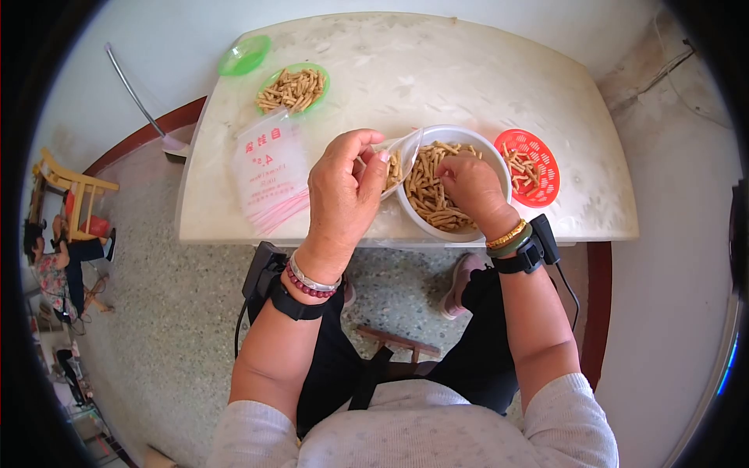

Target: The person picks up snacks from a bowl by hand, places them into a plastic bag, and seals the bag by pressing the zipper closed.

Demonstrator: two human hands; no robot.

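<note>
Pale table [499, 62], hands [476, 187] at bowl [452, 131]

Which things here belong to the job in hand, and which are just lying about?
Likely part of the job:
brown sticks
white bowl, right hand inside
clear plastic bag in left hand
printed bags
green plate of sticks
red basket of sticks

Seemingly just lying about:
bright green dish
wooden chair
long-handled floor tool
</note>
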